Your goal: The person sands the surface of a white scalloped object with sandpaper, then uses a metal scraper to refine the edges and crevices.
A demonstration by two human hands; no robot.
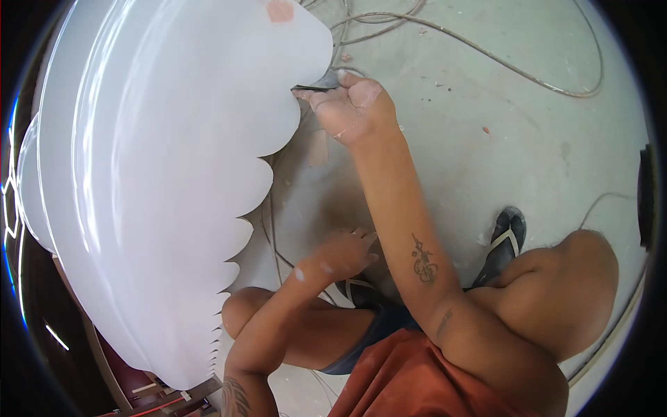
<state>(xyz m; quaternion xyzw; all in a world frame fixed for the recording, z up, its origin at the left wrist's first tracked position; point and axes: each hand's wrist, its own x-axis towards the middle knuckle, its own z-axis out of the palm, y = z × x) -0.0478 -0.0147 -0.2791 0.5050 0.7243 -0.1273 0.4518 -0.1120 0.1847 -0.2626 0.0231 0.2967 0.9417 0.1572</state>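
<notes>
My right hand (351, 104) reaches forward, palm up, to the edge of a large glossy white panel (167, 174). Its fingers and thumb are closed on a folded grey sheet that looks like sandpaper (324, 82), and the sheet meets a notch in the panel's scalloped edge. White dust coats the fingers and palm. My left hand (347, 251) hangs low between my knees, apart from the panel, its fingers loosely stretched and holding nothing that I can see. Pale smears mark its wrist.
A pinkish patch (281, 11) shows on the panel's far part. Hoses (486, 59) loop over the dusty grey floor (542, 167), and thinner lines pass beneath the panel. My sandalled foot (509, 233) is at the right. A dark glossy surface (42, 299) stands at the left.
</notes>
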